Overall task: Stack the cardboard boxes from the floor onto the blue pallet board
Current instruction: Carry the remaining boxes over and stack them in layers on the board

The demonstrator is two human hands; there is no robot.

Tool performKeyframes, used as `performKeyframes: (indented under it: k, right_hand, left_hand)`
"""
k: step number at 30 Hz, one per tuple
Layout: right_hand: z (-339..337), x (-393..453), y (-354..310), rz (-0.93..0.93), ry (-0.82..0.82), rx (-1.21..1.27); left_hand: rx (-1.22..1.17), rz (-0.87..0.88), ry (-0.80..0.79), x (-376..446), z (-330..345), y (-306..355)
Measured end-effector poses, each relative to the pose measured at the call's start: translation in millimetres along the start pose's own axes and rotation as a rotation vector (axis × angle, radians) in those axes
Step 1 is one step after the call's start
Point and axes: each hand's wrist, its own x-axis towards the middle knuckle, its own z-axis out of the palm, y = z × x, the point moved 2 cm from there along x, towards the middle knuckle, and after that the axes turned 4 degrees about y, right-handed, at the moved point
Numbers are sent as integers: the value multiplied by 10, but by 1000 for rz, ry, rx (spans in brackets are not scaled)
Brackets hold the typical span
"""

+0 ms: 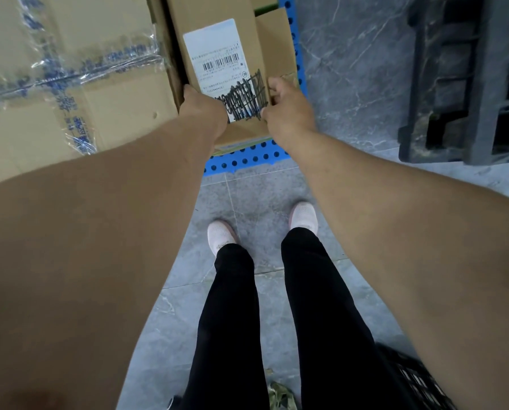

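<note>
Both grips clasp labelled box (217, 45) | left hand (204, 109), right hand (287, 109) | far end cut off

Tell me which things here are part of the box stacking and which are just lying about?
Part of the job: labelled box, held by left hand and right hand; blue pallet board; big taped box.

Lying about: dark pallet; black crate.

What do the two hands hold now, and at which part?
Both hands, left and right, grip a labelled cardboard box at its near end, one on each side, above the blue pallet board.
</note>
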Motion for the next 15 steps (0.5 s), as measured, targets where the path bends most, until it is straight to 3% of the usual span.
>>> performKeyframes:
  k: [8,10,12,15]
  right_hand:
    - [-180,-160,-217,3,-9,-83]
    - [-303,-271,-358,-14,8,-114]
    - [-441,-415,-510,-39,21,-125]
    - [-635,-684,-684,-61,32,-137]
  left_hand:
    - [-641,-79,67,-253,-37,-31]
    - [-959,-230,112,-415,-82,-72]
    - [-1572,-463,168,-576,-59,-202]
    - [-1743,-571,256,-897,-44,-325]
